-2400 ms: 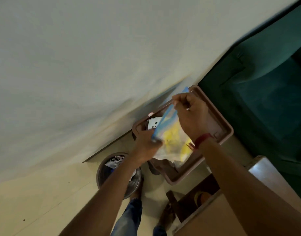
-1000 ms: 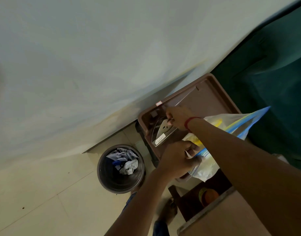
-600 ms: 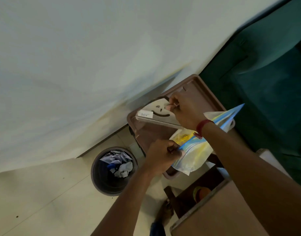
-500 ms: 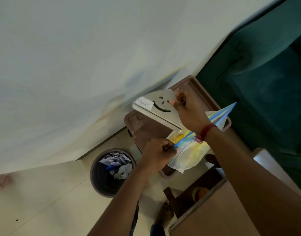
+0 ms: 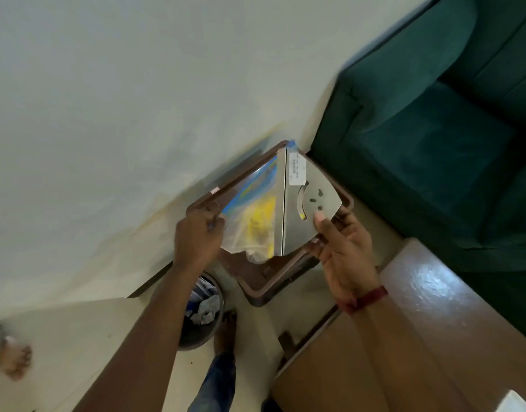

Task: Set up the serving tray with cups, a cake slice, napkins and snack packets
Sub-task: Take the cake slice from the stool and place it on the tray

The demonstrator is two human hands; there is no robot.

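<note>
One crinkly plastic bag [image 5: 252, 221] pinched in left hand [image 5: 196, 236]; right hand [image 5: 345, 251] grips metal-looking wedge [image 5: 306, 209].

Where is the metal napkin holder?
Head view: the napkin holder is in the right hand, above the brown tray, beside the zip bag in the left hand.

Nothing could be read. A white sticker [image 5: 296, 173] on the steel napkin holder [image 5: 315, 200] carried print too small to make out. A small rim sticker [image 5: 215, 190] on the brown tray [image 5: 257, 288] was blurred.
</note>
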